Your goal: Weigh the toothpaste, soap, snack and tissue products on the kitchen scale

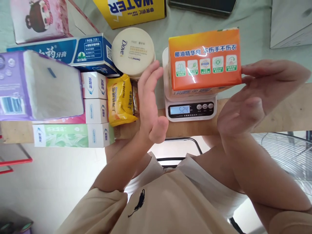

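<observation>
An orange pack of laundry soap [206,61] lies on a white kitchen scale [168,112], covering most of its platform. The scale's lit display [179,110] appears to read 524. To the left of the scale is my left hand [151,100], palm turned inward, fingers stretched out, holding nothing. My right hand [255,94] is at the pack's right end, its outstretched fingertips touching or nearly touching the wrapper. Beside my left hand are a round cream Dove tub [133,50] and a yellow soap packet [122,100].
Several toothpaste boxes [60,135] and a purple tissue pack [56,84] crowd the left side. A yellow box [136,13] and a dark flat object [202,6] lie at the back. A white box [291,24] stands back right. The wooden table edge [280,110] runs in front.
</observation>
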Demonstrator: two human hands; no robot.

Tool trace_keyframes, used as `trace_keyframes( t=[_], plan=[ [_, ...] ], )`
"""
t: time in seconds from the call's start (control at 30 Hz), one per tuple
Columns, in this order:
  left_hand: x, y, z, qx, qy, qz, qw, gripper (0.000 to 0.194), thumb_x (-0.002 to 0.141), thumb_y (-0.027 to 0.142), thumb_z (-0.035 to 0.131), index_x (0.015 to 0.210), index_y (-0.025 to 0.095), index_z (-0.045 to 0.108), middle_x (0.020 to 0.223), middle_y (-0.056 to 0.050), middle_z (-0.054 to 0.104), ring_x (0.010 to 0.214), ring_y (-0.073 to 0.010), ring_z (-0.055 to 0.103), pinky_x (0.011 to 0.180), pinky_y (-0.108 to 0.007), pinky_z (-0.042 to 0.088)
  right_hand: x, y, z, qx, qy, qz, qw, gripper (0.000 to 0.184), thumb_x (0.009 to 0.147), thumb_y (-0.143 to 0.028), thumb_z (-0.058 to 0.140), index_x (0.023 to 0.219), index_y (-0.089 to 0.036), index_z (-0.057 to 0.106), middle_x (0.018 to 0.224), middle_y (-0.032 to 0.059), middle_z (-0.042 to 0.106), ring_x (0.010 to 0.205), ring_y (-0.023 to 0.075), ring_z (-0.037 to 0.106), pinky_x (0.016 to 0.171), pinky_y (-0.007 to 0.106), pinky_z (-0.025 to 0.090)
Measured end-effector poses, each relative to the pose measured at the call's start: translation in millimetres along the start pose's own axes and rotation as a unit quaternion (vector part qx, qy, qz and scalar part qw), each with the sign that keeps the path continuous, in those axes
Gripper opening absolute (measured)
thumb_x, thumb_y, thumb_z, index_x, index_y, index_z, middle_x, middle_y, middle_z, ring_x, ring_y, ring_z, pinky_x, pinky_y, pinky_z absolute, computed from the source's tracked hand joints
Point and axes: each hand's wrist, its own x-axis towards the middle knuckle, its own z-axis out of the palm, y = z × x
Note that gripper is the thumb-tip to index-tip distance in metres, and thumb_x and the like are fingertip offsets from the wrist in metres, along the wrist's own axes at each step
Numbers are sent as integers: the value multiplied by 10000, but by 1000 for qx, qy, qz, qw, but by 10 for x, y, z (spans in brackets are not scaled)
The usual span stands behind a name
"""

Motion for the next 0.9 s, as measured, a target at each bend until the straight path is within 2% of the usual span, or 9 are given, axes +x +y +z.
trace_keyframes(
  t=[0.17, 0.27, 0.33, 0.4, 0.5, 0.6, 0.7, 0.8, 0.9],
  plan=[
    [-23, -86, 2, -9, -18, -22, 1000, 796, 925, 790, 277, 1622, 411, 344, 1745, 44, 316, 1661, -354, 255, 1398, -558, 212, 8, 5, 1, 38, -36, 22, 998, 532, 797, -698, 598, 1118, -276, 637, 1158, 33, 596, 1110, 243, 616, 1090, 528, 495],
    [-49, -223, 18, -33, -47, -31, 998, 843, 920, 819, 232, 1663, 420, 248, 1780, 87, 254, 1674, -354, 236, 1403, -543, 224, 0, -3, 2, 74, -97, 40, 992, 584, 827, -681, 588, 1259, -287, 609, 1304, 33, 594, 1228, 251, 621, 1239, 565, 427],
    [-57, -305, 34, -40, -63, -19, 997, 870, 895, 858, 245, 1666, 456, 210, 1784, 119, 234, 1679, -349, 230, 1410, -524, 219, -11, 16, -1, 94, -136, 34, 986, 602, 858, -662, 566, 1360, -329, 577, 1403, 18, 582, 1320, 247, 600, 1285, 554, 403],
    [-48, -333, 43, -33, -68, -1, 997, 915, 875, 888, 282, 1675, 460, 168, 1787, 114, 227, 1680, -346, 232, 1418, -507, 208, -23, 61, -8, 97, -164, 18, 981, 613, 881, -632, 546, 1435, -369, 546, 1467, 1, 572, 1373, 240, 582, 1281, 533, 429],
    [-2, -254, 16, -10, -105, 16, 994, 909, 936, 828, 283, 1700, 356, 143, 1797, 5, 229, 1682, -333, 230, 1417, -490, 208, -43, 135, -30, 83, -179, -3, 980, 618, 905, -606, 530, 1488, -399, 523, 1496, -3, 574, 1380, 242, 590, 1258, 512, 476],
    [45, -133, -45, 14, -145, 29, 989, 840, 1003, 734, 274, 1697, 268, 199, 1782, -80, 266, 1677, -320, 247, 1409, -463, 219, -58, 149, -73, 60, -183, 21, 981, 651, 897, -620, 587, 1511, -416, 507, 1538, 2, 561, 1435, 267, 567, 1292, 524, 462],
    [62, -86, -80, 18, -149, 36, 988, 854, 1013, 717, 291, 1705, 229, 184, 1776, -106, 273, 1673, -340, 249, 1402, -476, 231, -46, 84, -120, 25, -188, 61, 980, 688, 892, -608, 641, 1535, -428, 476, 1579, -9, 544, 1483, 282, 539, 1325, 558, 429],
    [52, -97, -68, 15, -147, 27, 989, 896, 1001, 749, 294, 1711, 219, 163, 1775, -117, 273, 1673, -358, 248, 1402, -497, 235, -7, -10, -137, -42, -210, 89, 973, 627, 925, -607, 617, 1507, -397, 522, 1507, 7, 610, 1427, 295, 587, 1285, 583, 464],
    [41, -105, -31, 8, -147, 18, 989, 940, 985, 776, 314, 1714, 204, 154, 1778, -121, 269, 1687, -358, 216, 1406, -484, 233, 31, -75, -117, -74, -230, 71, 968, 584, 941, -609, 595, 1466, -353, 573, 1424, 29, 666, 1326, 301, 650, 1192, 580, 536]
  ],
)
